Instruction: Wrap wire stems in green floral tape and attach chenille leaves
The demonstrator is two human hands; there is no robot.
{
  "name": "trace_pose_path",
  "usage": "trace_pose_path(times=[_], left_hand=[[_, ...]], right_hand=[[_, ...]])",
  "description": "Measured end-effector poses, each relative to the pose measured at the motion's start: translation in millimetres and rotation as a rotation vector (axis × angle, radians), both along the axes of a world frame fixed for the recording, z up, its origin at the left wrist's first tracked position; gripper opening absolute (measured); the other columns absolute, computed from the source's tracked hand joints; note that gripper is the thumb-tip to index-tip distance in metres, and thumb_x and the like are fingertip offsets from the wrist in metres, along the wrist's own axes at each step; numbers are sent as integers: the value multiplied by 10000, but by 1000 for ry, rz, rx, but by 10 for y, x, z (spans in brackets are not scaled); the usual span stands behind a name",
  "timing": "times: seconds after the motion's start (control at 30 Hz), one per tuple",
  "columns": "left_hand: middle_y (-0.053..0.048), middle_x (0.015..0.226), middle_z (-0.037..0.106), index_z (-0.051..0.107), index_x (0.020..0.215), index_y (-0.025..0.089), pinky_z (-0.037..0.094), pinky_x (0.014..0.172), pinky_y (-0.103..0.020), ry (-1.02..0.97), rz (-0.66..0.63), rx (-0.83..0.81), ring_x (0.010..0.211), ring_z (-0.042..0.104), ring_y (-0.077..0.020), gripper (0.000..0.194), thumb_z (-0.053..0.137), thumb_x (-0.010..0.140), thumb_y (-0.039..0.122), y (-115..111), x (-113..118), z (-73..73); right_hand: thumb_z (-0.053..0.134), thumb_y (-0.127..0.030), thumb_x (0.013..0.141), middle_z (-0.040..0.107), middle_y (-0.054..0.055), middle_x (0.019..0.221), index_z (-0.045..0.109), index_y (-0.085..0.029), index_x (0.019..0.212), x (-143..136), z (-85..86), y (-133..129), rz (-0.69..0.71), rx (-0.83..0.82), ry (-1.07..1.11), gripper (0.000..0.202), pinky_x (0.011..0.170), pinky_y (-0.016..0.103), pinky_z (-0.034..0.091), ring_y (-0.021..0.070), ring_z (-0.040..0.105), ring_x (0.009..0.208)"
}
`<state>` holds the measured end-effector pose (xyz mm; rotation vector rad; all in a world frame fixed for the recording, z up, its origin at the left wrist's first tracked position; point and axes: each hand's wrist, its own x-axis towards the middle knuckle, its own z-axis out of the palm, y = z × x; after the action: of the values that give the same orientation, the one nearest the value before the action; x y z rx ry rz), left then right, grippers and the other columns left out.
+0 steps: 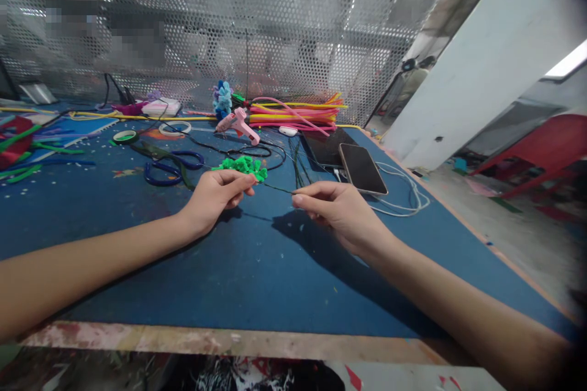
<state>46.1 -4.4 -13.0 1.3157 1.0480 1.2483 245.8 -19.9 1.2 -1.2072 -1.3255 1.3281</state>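
Note:
A thin dark green wire [277, 188] stretches between my two hands, just above the blue table. My left hand [217, 195] is closed, with thumb and forefinger pinching the wire's left part. My right hand [342, 211] pinches its right end, fingers curled in. Bright green fuzzy pipe-cleaner curls [243, 165] show right behind my left fingertips; whether they are joined to the wire I cannot tell. Several more dark green wires [299, 165] lie behind my right hand. Blue-handled scissors [162, 172] rest beyond my left wrist.
A pink glue gun [239, 125] lies in front of pink and yellow pipe cleaners [293, 115]. Right of them are a phone [363, 168], a dark tablet [332, 145] and a white cable [415, 195]. Tape rolls [175, 128] sit back left. A perforated metal screen [275, 24] stands behind.

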Motion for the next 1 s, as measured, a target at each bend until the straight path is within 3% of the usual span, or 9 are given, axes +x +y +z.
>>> trace_pose_path(times=[0.17,0.27,0.33,0.47,0.57,0.73,1.0], left_hand=[[13,483,507,635,585,118,195,353,-167,-25,-8,-16,381,347,-30,296,697,647,401,1,1,-17],[7,509,541,640,598,125,247,354,-166,-30,-6,-13,385,380,-37,276,695,652,391,7,1,-29],[7,519,559,642,599,132,277,360,-166,-20,4,9,392,401,-41,257,693,657,377,8,-3,-25],[2,541,600,660,600,141,348,405,-173,47,19,117,431,461,-56,207,686,667,336,-7,-20,9],[-4,547,622,673,609,143,389,447,-183,99,8,159,460,497,-71,191,678,670,324,-28,-29,31],[-27,602,651,684,658,136,413,471,-202,134,24,152,486,519,-88,227,663,673,362,-34,-30,34],[-18,592,629,647,616,134,372,437,-199,121,44,122,447,484,-74,218,659,681,342,6,-44,65]], right_hand=[[754,-269,554,644,10,630,676,-160,651,23,-50,16,-117,312,-80,165,526,231,399,93,523,549],[739,-291,591,644,9,650,674,-164,686,51,-63,34,-111,387,-137,172,544,229,407,99,532,575],[719,-343,626,634,4,652,664,-160,722,57,-53,41,-21,323,-155,213,501,205,377,82,515,550],[512,-581,745,612,31,594,632,-124,682,31,-16,34,195,-32,-120,476,388,181,260,56,471,436],[494,-605,742,567,13,505,598,-123,603,14,-5,25,234,-152,-83,512,370,180,226,41,433,373],[647,-522,649,528,-22,485,581,-143,578,18,-3,22,175,-125,-48,391,385,184,248,34,401,381],[758,-389,542,507,-39,524,576,-157,620,32,-8,33,-12,109,-58,305,435,199,286,52,397,467]])
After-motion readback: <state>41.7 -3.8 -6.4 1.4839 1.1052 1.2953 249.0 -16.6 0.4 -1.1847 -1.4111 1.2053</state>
